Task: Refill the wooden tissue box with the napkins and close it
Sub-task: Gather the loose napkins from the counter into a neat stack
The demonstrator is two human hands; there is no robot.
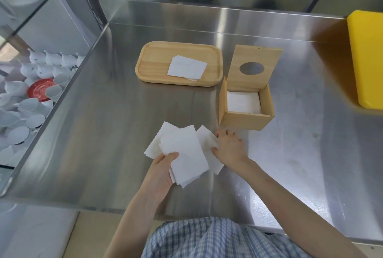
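The wooden tissue box (247,120) stands open on the steel counter, its lid (253,66) with a round hole tipped up at the back. White napkins (243,102) lie inside it. A loose fan of white napkins (184,152) lies in front of the box. My left hand (162,171) grips this fan from below, thumb on top. My right hand (229,146) pinches the fan's right edge, just in front of the box. A few more napkins (186,68) rest on a wooden tray (153,60) to the left of the box.
A yellow board (366,58) lies at the counter's right edge. To the left, below the counter, a bin holds several white cups (31,96) and a red lid (40,89). A raised steel backsplash (207,17) runs along the counter's far side.
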